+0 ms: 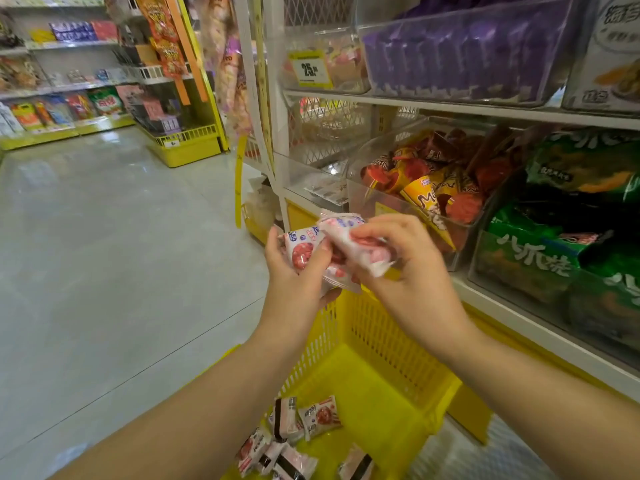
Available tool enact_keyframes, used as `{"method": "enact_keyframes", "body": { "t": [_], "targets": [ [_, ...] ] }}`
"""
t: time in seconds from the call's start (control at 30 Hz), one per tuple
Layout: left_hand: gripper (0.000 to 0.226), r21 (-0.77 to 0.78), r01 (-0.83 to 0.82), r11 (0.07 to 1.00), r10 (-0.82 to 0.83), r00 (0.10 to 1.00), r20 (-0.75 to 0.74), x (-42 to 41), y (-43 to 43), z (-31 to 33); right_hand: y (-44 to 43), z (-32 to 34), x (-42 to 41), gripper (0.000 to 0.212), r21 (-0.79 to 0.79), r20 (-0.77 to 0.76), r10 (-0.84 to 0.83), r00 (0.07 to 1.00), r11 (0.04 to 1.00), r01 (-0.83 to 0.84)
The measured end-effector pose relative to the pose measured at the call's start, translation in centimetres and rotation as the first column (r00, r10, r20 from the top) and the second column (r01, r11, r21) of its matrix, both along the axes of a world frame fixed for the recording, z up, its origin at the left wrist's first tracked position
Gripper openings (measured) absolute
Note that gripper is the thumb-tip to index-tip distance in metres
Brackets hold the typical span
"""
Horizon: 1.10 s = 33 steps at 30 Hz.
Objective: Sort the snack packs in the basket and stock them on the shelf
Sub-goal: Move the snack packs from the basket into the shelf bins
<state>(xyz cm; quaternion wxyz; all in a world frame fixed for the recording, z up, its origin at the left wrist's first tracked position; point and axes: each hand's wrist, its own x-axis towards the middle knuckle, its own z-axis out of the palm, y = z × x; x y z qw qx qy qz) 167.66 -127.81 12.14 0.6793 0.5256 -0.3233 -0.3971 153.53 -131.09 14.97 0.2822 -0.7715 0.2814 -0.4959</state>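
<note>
A: Hands?
B: Left hand [294, 275] grasps pink snack packs [301, 251]; right hand [412, 271] pinches the top pack [337, 225], touching them, above the yellow basket [381, 341].
A: Others?
B: Loose packs [318, 415] near, on the basket floor. Shelf [485, 110] right.

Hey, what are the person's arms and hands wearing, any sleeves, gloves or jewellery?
Both are bare. The left hand and right hand have no gloves and no rings that show. The left forearm and right forearm show no sleeve, watch or bracelet up to the picture's edge.
</note>
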Motion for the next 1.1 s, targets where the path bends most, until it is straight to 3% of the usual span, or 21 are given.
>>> {"method": "enact_keyframes", "body": {
  "t": [0.07,0.13,0.23,0.3,0.4,0.43,0.53,0.6,0.7,0.83,0.9,0.93,1.0,1.07,1.1],
  "targets": [
    [0.081,-0.003,0.017,1.0,-0.017,0.999,-0.047,-0.1,0.0,-0.2,0.4,-0.5,0.2,0.039,0.132,-0.079,0.155,0.985,0.981,-0.144],
    [0.083,0.0,0.006,1.0,-0.006,0.999,-0.047,0.0,0.0,-0.2,0.2,-0.4,0.2,0.036,0.222,-0.061,0.209,0.976,0.956,-0.191],
    [0.087,0.0,-0.007,1.0,0.007,1.0,-0.015,0.1,0.0,0.0,-0.3,-0.1,0.3,0.026,0.282,0.014,0.142,0.99,0.949,-0.14],
    [0.086,-0.009,-0.001,1.0,0.001,1.0,0.01,0.0,0.1,0.1,-0.5,-0.2,0.3,0.04,0.413,0.091,0.094,0.991,0.902,-0.124],
    [0.086,-0.024,0.003,1.0,-0.002,0.999,0.051,-0.2,0.4,0.4,-1.2,-0.3,0.3,0.071,0.633,0.234,-0.003,0.972,0.76,-0.15],
    [0.086,-0.027,0.006,1.0,-0.004,0.998,0.066,-0.2,0.4,0.5,-1.4,-0.2,0.2,0.071,0.699,0.305,-0.01,0.952,0.682,-0.217],
    [0.089,-0.016,0.012,1.0,-0.01,0.991,0.133,-0.2,0.7,0.7,-1.4,0.3,0.0,0.037,0.774,0.487,0.043,0.872,0.442,-0.454],
    [0.093,-0.018,0.026,1.0,-0.022,0.982,0.188,-0.2,0.7,0.7,-1.4,0.4,-0.1,0.036,0.79,0.53,0.011,0.848,0.358,-0.498],
    [0.094,-0.009,0.119,0.993,-0.116,0.976,0.184,-0.5,0.6,0.7,-1.6,0.8,-0.3,0.05,0.771,0.488,0.027,0.873,0.455,-0.445],
    [0.091,0.043,0.228,0.973,-0.232,0.966,0.112,-1.3,0.4,1.0,-1.1,0.3,-0.1,0.092,0.707,0.355,0.151,0.923,0.603,-0.371],
    [0.091,0.049,0.242,0.969,-0.247,0.961,0.122,-1.5,0.4,1.3,-1.1,0.1,-0.1,0.104,0.684,0.33,0.21,0.92,0.619,-0.387],
    [0.08,0.049,0.243,0.969,-0.247,0.961,0.128,-1.6,0.5,1.5,-1.2,0.2,-0.1,0.102,0.678,0.338,0.233,0.912,0.611,-0.408],
    [0.048,0.071,0.246,0.967,-0.254,0.958,0.13,-1.7,0.6,1.7,-1.1,0.4,-0.3,0.079,0.644,0.327,0.294,0.898,0.626,-0.44],
    [0.042,0.075,0.235,0.969,-0.244,0.959,0.141,-1.9,0.6,1.6,-0.9,0.4,-0.3,0.046,0.59,0.275,0.33,0.903,0.684,-0.429],
    [0.049,0.065,0.23,0.971,-0.238,0.958,0.162,-1.9,0.5,1.6,-0.9,0.3,-0.2,0.032,0.567,0.269,0.32,0.908,0.71,-0.418]
  ]
}}
